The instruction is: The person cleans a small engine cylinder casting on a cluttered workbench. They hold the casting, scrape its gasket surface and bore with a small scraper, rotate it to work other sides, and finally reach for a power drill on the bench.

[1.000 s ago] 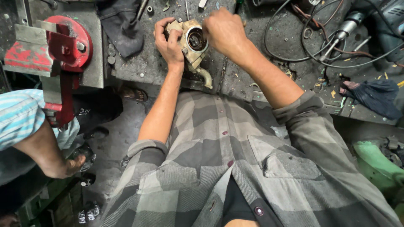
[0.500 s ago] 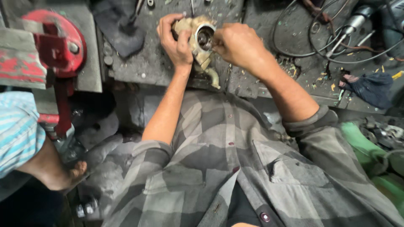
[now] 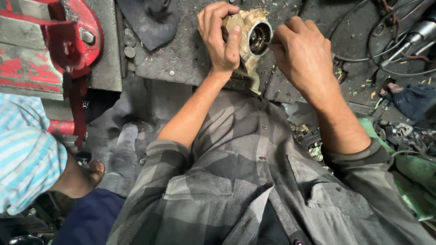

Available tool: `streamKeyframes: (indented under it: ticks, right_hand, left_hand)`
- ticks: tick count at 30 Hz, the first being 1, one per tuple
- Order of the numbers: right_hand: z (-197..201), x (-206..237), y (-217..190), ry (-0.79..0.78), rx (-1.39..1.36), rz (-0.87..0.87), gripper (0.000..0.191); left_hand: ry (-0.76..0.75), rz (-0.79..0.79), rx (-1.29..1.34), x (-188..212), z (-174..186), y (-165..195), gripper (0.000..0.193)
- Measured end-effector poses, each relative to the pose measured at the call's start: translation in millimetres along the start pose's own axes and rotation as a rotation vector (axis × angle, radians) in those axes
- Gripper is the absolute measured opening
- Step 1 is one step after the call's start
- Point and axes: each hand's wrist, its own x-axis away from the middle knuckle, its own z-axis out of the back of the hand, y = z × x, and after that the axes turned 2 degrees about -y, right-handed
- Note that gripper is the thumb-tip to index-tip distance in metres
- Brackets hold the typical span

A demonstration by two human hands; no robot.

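Brass housing (image 3: 249,34) clasped by left hand (image 3: 221,38).

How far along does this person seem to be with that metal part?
Already done: the brass-coloured metal housing is up off the grimy workbench, gripped in the left hand. In hand: the right hand has its fingertips at the housing's round opening, which shows a dark bore. Left: I cannot tell what remains; the red vise stands apart, unused.
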Motion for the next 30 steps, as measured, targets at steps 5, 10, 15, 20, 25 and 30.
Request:
streamKeyframes:
  ticks: [5, 10, 15, 20, 25, 30]
  right_hand:
    - [-7.4, -3.0, -12.3, -0.079, -0.118, 0.026, 0.018]
    - [-13.5, -14.7, -1.6, 0.108, -0.136, 0.042, 0.010]
    - [2.3, -8.3, 22.0, -0.075, 0.147, 0.112, 0.011]
    - [2.5, 3.9, 29.3, -0.089, 0.091, 0.254, 0.008]
    - [6.7, 8.7, 59.2, -0.053, 0.126, 0.344, 0.003]
    - [-9.0, 5.4, 68.5, 0.091, 0.193, 0.425, 0.011]
  left_hand:
    - [-0.020, -0.052, 0.010, -4.7, 1.4, -3.6, 0.034]
    - [-0.035, -0.042, 0.022, -3.0, 3.1, 0.1, 0.034]
    - [0.006, -0.054, 0.004, 3.0, -1.1, 2.9, 0.031]
    - [0.055, -0.036, 0.056, 13.6, -13.2, 0.3, 0.023]
    - [0.104, -0.045, 0.087, 26.3, -24.8, 0.9, 0.022]
    - [0.118, -0.066, 0.123, 33.8, -34.0, -3.2, 0.024]
